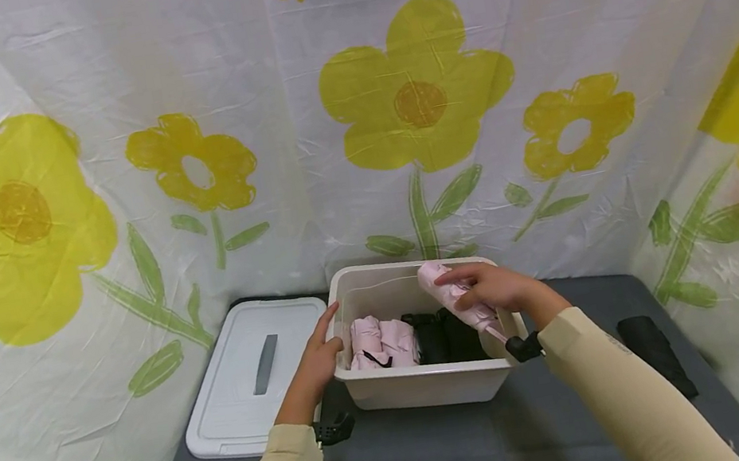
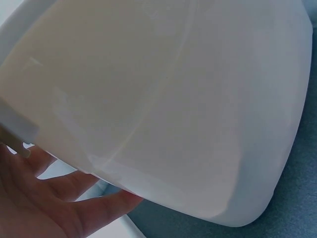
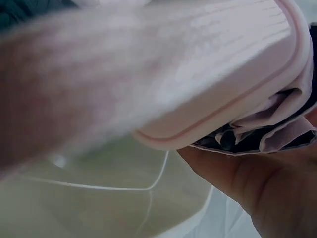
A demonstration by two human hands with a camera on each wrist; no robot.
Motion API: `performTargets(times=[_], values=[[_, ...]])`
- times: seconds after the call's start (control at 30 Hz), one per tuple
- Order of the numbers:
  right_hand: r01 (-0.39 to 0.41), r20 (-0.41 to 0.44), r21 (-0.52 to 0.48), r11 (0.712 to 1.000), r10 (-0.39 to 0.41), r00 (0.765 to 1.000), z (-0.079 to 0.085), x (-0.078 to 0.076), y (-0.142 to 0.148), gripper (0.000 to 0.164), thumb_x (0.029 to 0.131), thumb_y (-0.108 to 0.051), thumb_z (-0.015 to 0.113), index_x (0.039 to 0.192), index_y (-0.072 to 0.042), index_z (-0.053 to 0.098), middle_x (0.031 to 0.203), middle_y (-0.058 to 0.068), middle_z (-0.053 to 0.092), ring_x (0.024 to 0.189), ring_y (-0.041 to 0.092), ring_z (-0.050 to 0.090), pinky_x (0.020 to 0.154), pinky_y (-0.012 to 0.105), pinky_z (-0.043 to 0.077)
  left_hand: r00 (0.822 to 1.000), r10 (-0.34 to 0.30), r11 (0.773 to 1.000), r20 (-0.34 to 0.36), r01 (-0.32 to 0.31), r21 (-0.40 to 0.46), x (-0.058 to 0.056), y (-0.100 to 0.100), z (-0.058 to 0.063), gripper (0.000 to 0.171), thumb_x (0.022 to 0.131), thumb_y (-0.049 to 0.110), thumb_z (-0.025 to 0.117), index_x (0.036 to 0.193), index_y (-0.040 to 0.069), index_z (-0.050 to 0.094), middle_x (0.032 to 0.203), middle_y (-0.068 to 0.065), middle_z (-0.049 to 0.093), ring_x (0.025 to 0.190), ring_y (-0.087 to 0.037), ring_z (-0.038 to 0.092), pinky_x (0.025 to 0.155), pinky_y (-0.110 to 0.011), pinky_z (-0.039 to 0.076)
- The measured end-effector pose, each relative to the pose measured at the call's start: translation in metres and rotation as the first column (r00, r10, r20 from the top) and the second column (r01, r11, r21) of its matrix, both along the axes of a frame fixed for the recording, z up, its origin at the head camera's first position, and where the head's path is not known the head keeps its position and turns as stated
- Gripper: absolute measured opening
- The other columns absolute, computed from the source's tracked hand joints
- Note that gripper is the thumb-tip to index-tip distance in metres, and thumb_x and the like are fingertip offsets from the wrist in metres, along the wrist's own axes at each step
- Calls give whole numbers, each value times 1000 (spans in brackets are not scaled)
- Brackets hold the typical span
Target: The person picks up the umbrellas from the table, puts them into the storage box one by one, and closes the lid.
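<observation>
A pink folded umbrella point(image 1: 455, 293) is gripped by my right hand point(image 1: 502, 288), held slanted over the right end of a beige storage bin point(image 1: 431, 390). Its handle end points down toward my wrist; in the right wrist view the pale pink handle point(image 3: 233, 94) looms close and partly blurred. My left hand point(image 1: 318, 363) holds the bin's left rim, its fingers point(image 2: 106, 210) against the outer side. Inside the bin lie pink folded bundles point(image 1: 383, 341) at the left and black ones point(image 1: 440, 336) beside them, under the held umbrella.
A white lid point(image 1: 236, 397) with a grey handle lies left of the bin. On the right of the dark grey table point(image 1: 434, 454) rests a black folded bundle point(image 1: 654, 355). A flower-printed curtain point(image 1: 309, 216) hangs close behind the bin.
</observation>
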State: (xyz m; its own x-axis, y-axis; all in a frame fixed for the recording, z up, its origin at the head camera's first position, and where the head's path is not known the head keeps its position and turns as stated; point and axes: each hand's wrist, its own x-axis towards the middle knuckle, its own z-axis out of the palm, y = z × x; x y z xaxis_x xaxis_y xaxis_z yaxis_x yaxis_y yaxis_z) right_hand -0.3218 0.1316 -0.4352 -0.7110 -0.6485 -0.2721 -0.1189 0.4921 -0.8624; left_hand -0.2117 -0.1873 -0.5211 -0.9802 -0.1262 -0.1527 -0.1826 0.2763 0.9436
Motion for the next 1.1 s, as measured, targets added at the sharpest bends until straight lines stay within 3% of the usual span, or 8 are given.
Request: performTargets(times=[0.2, 0.63, 0.7, 0.83, 0.93, 1.1], values=[[-35, -14, 58, 998, 36, 999, 0, -4, -8, 56, 83, -2, 66, 137, -12, 56, 153, 17, 34, 118, 29, 48, 82, 31, 50, 1000, -6, 1000, -17, 7, 14, 1, 0, 1, 72, 87, 5, 39, 153, 33, 26, 162, -12, 17, 147, -40, 18, 112, -66, 19], [-52, 38, 174, 983, 47, 998, -12, -16, -20, 57, 80, 0, 66, 135, -10, 58, 144, 18, 43, 93, 22, 52, 69, 28, 49, 1000, -5, 1000, -15, 5, 26, 0, 0, 0, 72, 88, 4, 38, 153, 33, 26, 162, -11, 16, 147, -39, 17, 112, -66, 18], [-56, 43, 182, 982, 49, 998, -14, -17, -22, 57, 79, 1, 65, 135, -10, 58, 144, 18, 43, 94, 22, 52, 70, 28, 50, 1000, -11, 1000, -12, 11, 27, 3, 2, 9, 72, 88, 3, 38, 154, 29, 25, 162, -13, 16, 147, -41, 16, 112, -66, 18], [-71, 33, 228, 971, 65, 997, -17, -18, -27, 55, 79, 1, 65, 133, -11, 60, 144, 17, 44, 99, 21, 51, 73, 28, 49, 1000, -8, 1000, -4, 8, 22, 3, 1, 10, 72, 88, 4, 38, 154, 31, 26, 163, -12, 16, 148, -40, 16, 112, -66, 18], [-85, -7, 283, 955, 90, 996, -19, -18, -31, 54, 78, 0, 66, 131, -13, 62, 144, 14, 47, 101, 21, 49, 72, 26, 48, 1000, 0, 1000, -8, 0, 17, -1, -1, -1, 73, 88, 5, 38, 152, 36, 26, 163, -10, 17, 147, -39, 17, 112, -66, 18], [-78, -5, 312, 947, 83, 997, -26, -16, -37, 55, 77, 1, 65, 130, -12, 63, 143, 13, 48, 90, 19, 50, 65, 25, 47, 1000, -4, 1000, -15, 5, 23, 0, -1, -1, 72, 87, 5, 39, 152, 35, 27, 162, -10, 17, 147, -40, 19, 112, -66, 19]])
